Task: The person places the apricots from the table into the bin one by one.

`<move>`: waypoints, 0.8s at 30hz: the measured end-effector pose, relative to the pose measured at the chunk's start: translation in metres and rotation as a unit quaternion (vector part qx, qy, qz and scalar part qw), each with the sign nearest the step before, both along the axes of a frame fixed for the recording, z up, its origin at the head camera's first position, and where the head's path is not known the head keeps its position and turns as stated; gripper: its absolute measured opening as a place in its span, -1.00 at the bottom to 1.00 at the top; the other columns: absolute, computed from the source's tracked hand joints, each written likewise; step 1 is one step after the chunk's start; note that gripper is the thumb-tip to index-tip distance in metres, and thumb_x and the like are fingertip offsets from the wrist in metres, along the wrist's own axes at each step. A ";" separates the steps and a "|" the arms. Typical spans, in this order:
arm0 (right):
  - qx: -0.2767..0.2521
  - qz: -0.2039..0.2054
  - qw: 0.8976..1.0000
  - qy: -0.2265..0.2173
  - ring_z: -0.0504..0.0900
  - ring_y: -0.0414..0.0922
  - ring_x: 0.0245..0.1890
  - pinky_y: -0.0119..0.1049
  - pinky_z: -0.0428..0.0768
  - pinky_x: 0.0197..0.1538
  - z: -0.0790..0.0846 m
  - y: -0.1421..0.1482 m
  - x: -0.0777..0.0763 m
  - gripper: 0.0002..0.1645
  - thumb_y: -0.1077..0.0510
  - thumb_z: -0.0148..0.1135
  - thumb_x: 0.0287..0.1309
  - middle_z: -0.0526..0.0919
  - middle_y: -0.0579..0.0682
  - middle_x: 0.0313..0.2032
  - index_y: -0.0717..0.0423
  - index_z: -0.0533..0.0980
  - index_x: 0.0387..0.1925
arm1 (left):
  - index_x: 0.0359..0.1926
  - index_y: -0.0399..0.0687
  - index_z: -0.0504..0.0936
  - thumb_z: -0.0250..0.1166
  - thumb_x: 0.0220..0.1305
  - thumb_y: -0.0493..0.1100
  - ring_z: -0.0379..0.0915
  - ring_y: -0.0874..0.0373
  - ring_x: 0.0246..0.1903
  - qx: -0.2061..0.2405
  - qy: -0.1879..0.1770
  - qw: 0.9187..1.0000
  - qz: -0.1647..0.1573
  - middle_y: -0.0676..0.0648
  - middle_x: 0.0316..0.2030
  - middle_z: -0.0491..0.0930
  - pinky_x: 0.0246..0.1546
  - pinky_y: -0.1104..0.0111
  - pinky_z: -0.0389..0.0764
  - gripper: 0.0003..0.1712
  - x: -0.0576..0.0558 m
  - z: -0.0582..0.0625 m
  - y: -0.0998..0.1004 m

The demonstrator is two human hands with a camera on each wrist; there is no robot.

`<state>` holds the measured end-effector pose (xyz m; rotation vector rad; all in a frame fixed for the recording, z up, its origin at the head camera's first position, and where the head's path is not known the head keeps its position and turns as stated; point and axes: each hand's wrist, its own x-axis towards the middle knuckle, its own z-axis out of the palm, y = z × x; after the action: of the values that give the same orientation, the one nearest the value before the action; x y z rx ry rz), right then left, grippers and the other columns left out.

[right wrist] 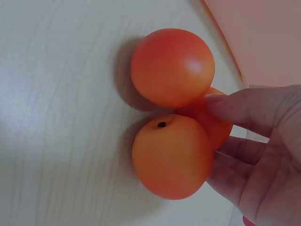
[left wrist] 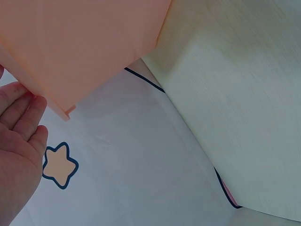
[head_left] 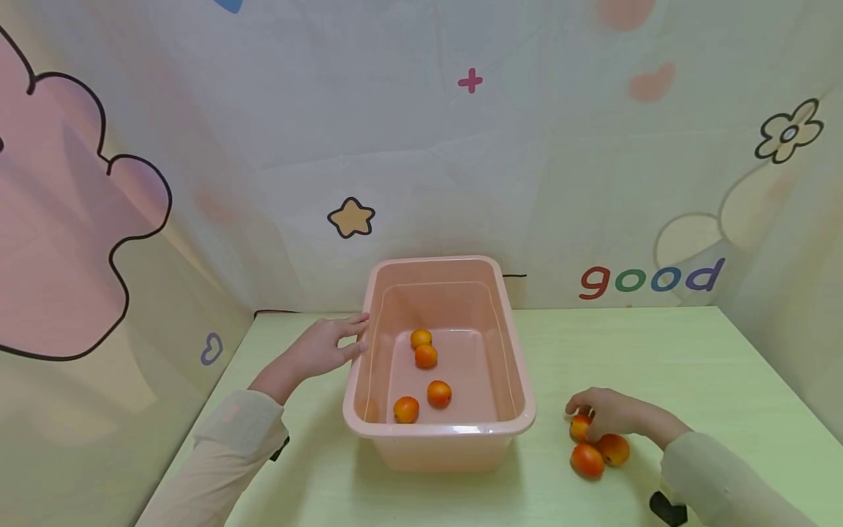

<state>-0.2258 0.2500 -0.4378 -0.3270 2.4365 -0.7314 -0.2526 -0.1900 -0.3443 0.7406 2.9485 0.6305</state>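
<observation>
A pink plastic bin (head_left: 442, 450) stands on the table with several round orange-red fruits (head_left: 439, 394) inside. My left hand (head_left: 327, 347) is at the bin's left rim, its extended fingers touching it; in the left wrist view the fingertips (left wrist: 35, 106) lie against the rim's outer side. To the right of the bin, three similar fruits sit close together. My right hand (head_left: 612, 413) pinches the farthest fruit (head_left: 579, 427) between thumb and fingers. Beside it are a redder fruit (head_left: 587, 461) and one with a dark stem spot (right wrist: 171, 157). The pinched fruit (right wrist: 218, 125) is partly hidden behind those two.
The pale green table (head_left: 632, 351) meets a printed cloth backdrop (head_left: 421, 168) just behind the bin. Cloth also hangs at both sides. The bin's raised walls stand between the right-hand fruits and those inside.
</observation>
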 end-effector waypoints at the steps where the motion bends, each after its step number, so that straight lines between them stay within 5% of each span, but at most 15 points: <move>1: -0.001 -0.001 1.000 0.002 0.40 -0.08 -0.29 -0.08 0.48 -0.13 0.000 0.000 0.000 -0.52 0.40 0.24 -0.23 0.50 0.04 -0.23 0.18 0.47 -0.12 | 0.20 -0.13 0.30 0.11 0.20 -0.02 0.31 -0.06 0.13 0.000 0.000 1.000 0.000 -0.07 0.22 0.27 0.02 0.13 0.43 -0.43 0.000 0.000 0.000; 24: -0.011 0.027 0.995 0.092 0.46 -0.13 -0.33 -0.25 0.57 -0.23 0.039 -0.001 -0.008 -0.63 0.35 0.29 -0.18 0.55 -0.03 -0.33 0.25 0.49 -0.21 | 0.19 -0.14 0.31 0.10 0.21 -0.02 0.27 -0.07 0.15 -0.002 -0.005 1.000 0.000 -0.08 0.22 0.26 0.03 0.13 0.41 -0.44 0.000 0.001 0.001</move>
<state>-0.2342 0.2490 -0.3985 -0.4869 2.5823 -0.7345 -0.2531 -0.1890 -0.3434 0.7367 2.9402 0.6269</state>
